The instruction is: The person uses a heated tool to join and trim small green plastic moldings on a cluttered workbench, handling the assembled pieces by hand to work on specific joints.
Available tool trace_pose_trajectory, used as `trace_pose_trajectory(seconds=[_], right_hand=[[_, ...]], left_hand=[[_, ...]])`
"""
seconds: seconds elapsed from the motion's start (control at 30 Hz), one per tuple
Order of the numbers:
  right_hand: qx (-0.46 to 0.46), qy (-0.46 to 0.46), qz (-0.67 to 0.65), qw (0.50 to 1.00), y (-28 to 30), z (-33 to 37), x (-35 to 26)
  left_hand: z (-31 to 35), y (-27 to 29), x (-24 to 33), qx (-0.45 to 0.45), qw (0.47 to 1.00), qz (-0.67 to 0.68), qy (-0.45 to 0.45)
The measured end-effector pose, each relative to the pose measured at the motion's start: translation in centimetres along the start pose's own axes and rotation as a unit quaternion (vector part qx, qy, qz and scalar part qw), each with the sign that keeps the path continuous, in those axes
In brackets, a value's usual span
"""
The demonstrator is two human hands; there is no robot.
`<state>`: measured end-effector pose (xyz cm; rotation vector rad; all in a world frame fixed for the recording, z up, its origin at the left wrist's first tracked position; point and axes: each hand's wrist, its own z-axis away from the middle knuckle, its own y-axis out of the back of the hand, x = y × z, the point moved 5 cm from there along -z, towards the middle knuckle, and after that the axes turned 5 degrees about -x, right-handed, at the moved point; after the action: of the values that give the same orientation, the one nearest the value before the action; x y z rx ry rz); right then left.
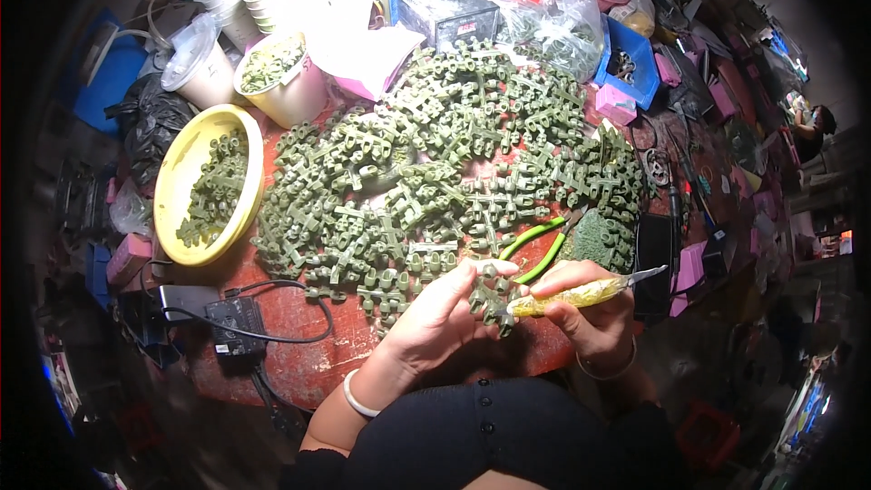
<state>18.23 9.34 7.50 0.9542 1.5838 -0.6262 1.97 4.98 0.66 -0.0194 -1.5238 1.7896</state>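
At lower centre, your inward-turned left hand (437, 316) held a green part (491, 299) while your curled right hand (594, 322) grasped a yellow-handled knife (592, 293).

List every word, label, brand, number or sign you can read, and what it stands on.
Nothing is legible.
Dark box: a small red marking, too blurred to read.
Black power adapter: a pale label, too small to read.
Green parts and yellow-handled tool: no lettering can be made out.

Metal blade (646, 275), glossy handle (592, 293), scuffed tabletop (349, 354)
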Motion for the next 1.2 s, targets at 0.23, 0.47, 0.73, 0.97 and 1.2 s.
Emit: trace_pose_trajectory(seconds=[0.23,0.47,0.73,0.97,1.2], right_hand=[[0.083,0.007,-0.051,0.995,0.6,0.2,-0.8],[0.028,0.037,0.041,0.998,-0.7,0.4,-0.5],[0.035,0.032,0.045,0.998,-1.0,0.5,0.0],[0.033,0.037,0.065,0.997,-1.1,0.5,0.2],[0.015,0.055,0.068,0.996,-0.7,-0.4,-0.3]], left_hand=[[0.1,-0.3,0.2,0.002,1.000,-0.009,0.021],[0.1,-0.6,0.3,0.016,1.000,0.016,0.022],[-0.2,0.4,-0.3,0.009,1.000,-0.015,-0.006],[-0.2,-0.5,-0.5,-0.028,1.000,0.009,-0.004],[0.2,-0.6,-0.8,-0.042,0.996,0.072,0.043]])
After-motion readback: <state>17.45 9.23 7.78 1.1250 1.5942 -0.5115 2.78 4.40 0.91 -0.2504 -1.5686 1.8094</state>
